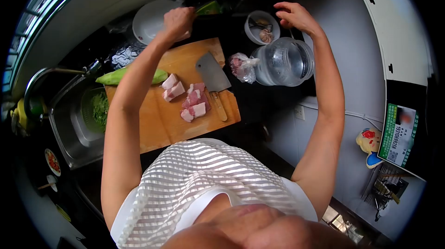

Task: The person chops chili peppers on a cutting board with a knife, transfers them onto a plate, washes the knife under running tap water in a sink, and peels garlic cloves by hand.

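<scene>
My left hand is closed, beyond the far edge of the wooden cutting board. What its fingers hold, if anything, is hidden. A white plate lies left of it and a green item, too dark to name, is just right of it. My right hand hovers beside a white bowl with garlic in it; its fingers are loosely bent and apart, with nothing between them. Chunks of raw meat, a cleaver and a pale green gourd rest on the board.
A clear plastic jar stands right of the board, next to a plastic bag of meat. At left is a metal sink holding a basket of leafy greens, with a curved faucet over it. A wall runs along the right.
</scene>
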### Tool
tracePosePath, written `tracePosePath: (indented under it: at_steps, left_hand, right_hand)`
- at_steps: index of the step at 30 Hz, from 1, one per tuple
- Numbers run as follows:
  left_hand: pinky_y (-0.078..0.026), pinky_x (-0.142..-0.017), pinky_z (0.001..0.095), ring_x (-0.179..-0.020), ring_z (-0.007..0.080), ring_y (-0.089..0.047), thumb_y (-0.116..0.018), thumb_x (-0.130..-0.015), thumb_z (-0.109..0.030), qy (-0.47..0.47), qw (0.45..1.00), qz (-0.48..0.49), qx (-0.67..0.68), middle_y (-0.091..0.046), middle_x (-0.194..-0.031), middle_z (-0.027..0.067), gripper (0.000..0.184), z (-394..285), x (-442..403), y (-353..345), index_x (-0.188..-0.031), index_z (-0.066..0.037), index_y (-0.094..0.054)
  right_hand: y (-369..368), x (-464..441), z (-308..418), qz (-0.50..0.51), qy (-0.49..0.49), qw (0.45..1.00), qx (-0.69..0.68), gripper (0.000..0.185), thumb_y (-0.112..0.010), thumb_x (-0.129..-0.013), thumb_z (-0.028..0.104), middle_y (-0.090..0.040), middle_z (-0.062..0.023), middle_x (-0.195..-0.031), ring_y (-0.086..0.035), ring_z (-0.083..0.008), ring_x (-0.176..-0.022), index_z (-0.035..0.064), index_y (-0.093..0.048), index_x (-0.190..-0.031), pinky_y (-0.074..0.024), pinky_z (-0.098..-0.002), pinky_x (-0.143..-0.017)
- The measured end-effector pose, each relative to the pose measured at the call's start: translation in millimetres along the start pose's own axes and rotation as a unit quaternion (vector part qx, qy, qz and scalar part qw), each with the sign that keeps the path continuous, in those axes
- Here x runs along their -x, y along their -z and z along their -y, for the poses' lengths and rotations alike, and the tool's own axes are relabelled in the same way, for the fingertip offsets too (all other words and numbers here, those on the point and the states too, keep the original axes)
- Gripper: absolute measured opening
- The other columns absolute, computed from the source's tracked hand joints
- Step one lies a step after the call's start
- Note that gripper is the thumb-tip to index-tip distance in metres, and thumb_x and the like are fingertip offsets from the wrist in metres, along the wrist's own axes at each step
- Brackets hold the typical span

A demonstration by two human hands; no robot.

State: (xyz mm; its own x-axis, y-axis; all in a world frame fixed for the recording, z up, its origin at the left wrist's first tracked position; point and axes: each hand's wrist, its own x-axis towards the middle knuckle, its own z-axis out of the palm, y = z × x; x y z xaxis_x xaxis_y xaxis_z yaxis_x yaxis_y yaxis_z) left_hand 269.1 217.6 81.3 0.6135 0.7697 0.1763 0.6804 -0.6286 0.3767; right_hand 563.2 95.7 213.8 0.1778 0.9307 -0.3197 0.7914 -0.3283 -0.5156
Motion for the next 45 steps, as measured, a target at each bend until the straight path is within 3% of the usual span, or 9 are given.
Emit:
tracePosePath:
  at_steps: [3,9,17,19,23,27,35,41,45]
  left_hand:
    - [-0.048,-0.068,0.0430,-0.079,0.0342,-0.060,-0.054,-0.080,-0.028,0.074,0.995,0.024,0.056,-0.062,-0.076,0.0151,0.019,-2,-37,9,-0.090,-0.015,-0.064]
    - [-0.045,-0.048,0.0234,-0.047,0.0125,-0.057,-0.056,-0.082,-0.018,0.206,0.878,0.046,0.429,-0.061,-0.068,0.0080,0.023,-4,-67,37,-0.090,0.004,-0.061]
    - [-0.052,-0.067,0.0260,-0.078,0.0190,-0.062,-0.051,-0.086,-0.020,0.287,0.624,-0.035,0.726,-0.060,-0.091,0.0155,0.029,19,-60,10,-0.103,0.004,-0.048]
    - [-0.050,-0.078,0.0320,-0.089,0.0258,-0.060,-0.051,-0.087,-0.025,0.199,0.565,0.106,0.794,-0.049,-0.115,0.0224,0.045,3,-56,14,-0.117,0.006,-0.041]
    - [-0.047,-0.070,0.0260,-0.081,0.0182,-0.059,-0.057,-0.083,-0.021,0.178,0.800,0.111,0.562,-0.055,-0.110,0.0138,0.048,-21,-44,22,-0.124,0.000,-0.042]
    - [-0.045,-0.057,0.0192,-0.061,0.0076,-0.055,-0.060,-0.081,-0.009,0.162,0.808,0.123,0.553,-0.061,-0.073,0.0013,0.011,-11,-31,12,-0.090,-0.003,-0.063]
    - [-0.047,-0.059,0.0228,-0.063,0.0088,-0.058,-0.051,-0.087,-0.017,0.095,0.800,0.291,0.516,-0.061,-0.069,0.0060,0.023,-64,-16,-30,-0.097,0.002,-0.060]
    - [-0.046,-0.077,0.0343,-0.089,0.0274,-0.058,-0.053,-0.080,-0.013,-0.158,0.912,0.182,0.331,-0.058,-0.098,0.0164,0.031,-131,-66,-105,-0.111,-0.009,-0.055]
    - [-0.045,-0.081,0.0369,-0.095,0.0304,-0.056,-0.056,-0.077,-0.019,-0.138,0.950,0.179,0.214,-0.053,-0.108,0.0158,0.041,-170,-85,-149,-0.116,-0.014,-0.051]
  right_hand:
    - [7,8,-21,-0.014,-0.028,0.999,0.017,0.038,-0.057,-0.078,0.020,-0.063,-0.0095,-0.088,-0.059,-0.0141,-0.068,0.0036,-0.055,-0.112,-0.0472,-0.0267,-0.058]
    - [-3,-17,-81,0.077,-0.107,0.990,-0.041,0.035,-0.055,-0.080,0.022,-0.062,-0.0049,-0.090,-0.059,-0.0118,-0.067,0.0063,-0.056,-0.111,-0.0463,-0.0276,-0.054]
    - [-19,-67,-105,0.200,-0.111,0.971,0.075,0.035,-0.055,-0.080,0.020,-0.060,-0.0060,-0.090,-0.056,-0.0115,-0.069,0.0056,-0.056,-0.111,-0.0450,-0.0251,-0.052]
    - [-22,-80,-107,0.221,-0.112,0.964,0.099,0.034,-0.055,-0.079,0.020,-0.060,-0.0062,-0.089,-0.055,-0.0108,-0.068,0.0056,-0.057,-0.111,-0.0447,-0.0245,-0.051]
    - [-35,-108,-115,0.233,0.033,0.950,0.203,0.037,-0.051,-0.081,0.021,-0.059,-0.0158,-0.100,-0.058,-0.0236,-0.085,0.0071,-0.054,-0.115,-0.0465,-0.0324,-0.070]
    - [-56,-132,-105,0.244,0.059,0.933,0.260,0.039,-0.052,-0.079,0.019,-0.053,-0.0199,-0.113,-0.049,-0.0337,-0.106,0.0096,-0.051,-0.117,-0.0378,-0.0376,-0.091]
    - [-74,-142,-128,0.203,0.181,0.885,0.377,0.032,-0.058,-0.066,0.013,-0.061,-0.0173,-0.090,-0.059,-0.0317,-0.087,0.0058,-0.059,-0.098,-0.0467,-0.0390,-0.075]
    - [-34,-122,-102,0.179,0.040,0.956,0.227,0.038,-0.066,-0.062,0.023,-0.061,-0.0166,-0.083,-0.059,-0.0279,-0.077,0.0018,-0.058,-0.092,-0.0451,-0.0361,-0.067]
    - [-34,-116,-123,0.085,0.060,0.987,0.125,0.040,-0.069,-0.062,0.026,-0.061,-0.0182,-0.091,-0.059,-0.0291,-0.084,0.0015,-0.059,-0.093,-0.0456,-0.0353,-0.071]
